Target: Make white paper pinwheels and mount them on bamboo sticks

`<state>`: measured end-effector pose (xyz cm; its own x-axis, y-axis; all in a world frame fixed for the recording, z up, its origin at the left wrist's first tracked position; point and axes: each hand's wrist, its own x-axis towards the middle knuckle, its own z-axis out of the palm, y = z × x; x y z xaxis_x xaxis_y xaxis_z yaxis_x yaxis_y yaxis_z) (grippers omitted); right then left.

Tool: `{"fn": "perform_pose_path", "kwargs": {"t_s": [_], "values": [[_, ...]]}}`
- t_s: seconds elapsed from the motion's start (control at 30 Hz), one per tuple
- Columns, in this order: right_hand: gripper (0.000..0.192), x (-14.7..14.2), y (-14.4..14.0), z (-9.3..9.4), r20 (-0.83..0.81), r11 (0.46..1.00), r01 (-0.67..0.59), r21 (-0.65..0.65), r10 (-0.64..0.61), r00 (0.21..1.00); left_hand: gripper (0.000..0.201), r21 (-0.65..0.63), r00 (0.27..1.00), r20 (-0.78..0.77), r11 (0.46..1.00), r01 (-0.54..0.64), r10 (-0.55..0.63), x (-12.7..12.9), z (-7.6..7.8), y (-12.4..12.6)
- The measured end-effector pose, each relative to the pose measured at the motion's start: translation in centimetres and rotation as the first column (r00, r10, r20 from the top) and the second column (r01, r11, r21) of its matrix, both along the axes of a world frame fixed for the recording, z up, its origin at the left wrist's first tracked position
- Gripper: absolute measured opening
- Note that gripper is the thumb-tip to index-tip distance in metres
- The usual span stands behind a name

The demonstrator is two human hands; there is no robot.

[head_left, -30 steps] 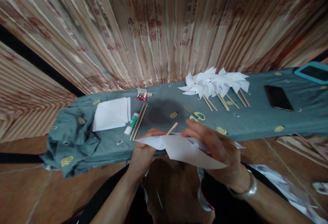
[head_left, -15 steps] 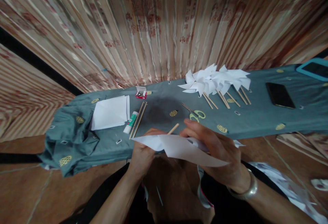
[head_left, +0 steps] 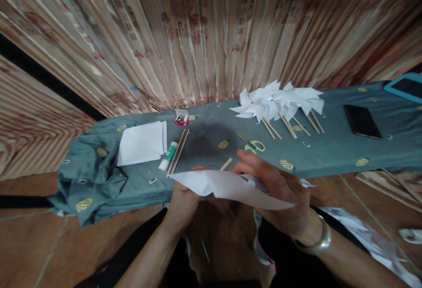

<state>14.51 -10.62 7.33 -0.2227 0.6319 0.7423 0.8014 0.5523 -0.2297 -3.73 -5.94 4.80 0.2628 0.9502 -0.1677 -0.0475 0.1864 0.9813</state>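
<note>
Above my lap, at the table's near edge, I hold a white paper pinwheel [head_left: 231, 187] between both hands. A wooden stick [head_left: 226, 164] pokes out beyond its far side. My left hand [head_left: 184, 200] grips the pinwheel from the left, its fingertips hidden behind the paper. With bent fingers, my right hand [head_left: 280, 195] holds the right side, a blade of paper crossing in front of the palm. Just past the right hand lie scissors [head_left: 252, 144] with light green handles. How the stick joins the paper is hidden.
Finished pinwheels [head_left: 278, 103] lie overlapped at the back right, near a black phone [head_left: 362, 122] and a blue-framed device [head_left: 404, 88]. Leftward are folded white paper [head_left: 141, 144], a glue stick [head_left: 168, 156], two wooden sticks [head_left: 178, 154] and a small red box [head_left: 181, 118]. A curtain [head_left: 211, 37] hangs behind.
Hardly anything differs. The pinwheel's paper sits slightly higher and its stick has shifted a little to the right; both hands keep their hold.
</note>
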Motion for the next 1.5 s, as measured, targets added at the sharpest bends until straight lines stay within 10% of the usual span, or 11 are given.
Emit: {"fn": "perform_pose_path", "kwargs": {"t_s": [1.5], "values": [[0.050, -0.2, 0.2, 0.2, -0.009, 1.000, -0.023, -0.004, 0.023, 1.000, 0.009, 0.039, 0.999, -0.038, 0.999, 0.022, -0.020, -0.5, -0.1, -0.2]]}}
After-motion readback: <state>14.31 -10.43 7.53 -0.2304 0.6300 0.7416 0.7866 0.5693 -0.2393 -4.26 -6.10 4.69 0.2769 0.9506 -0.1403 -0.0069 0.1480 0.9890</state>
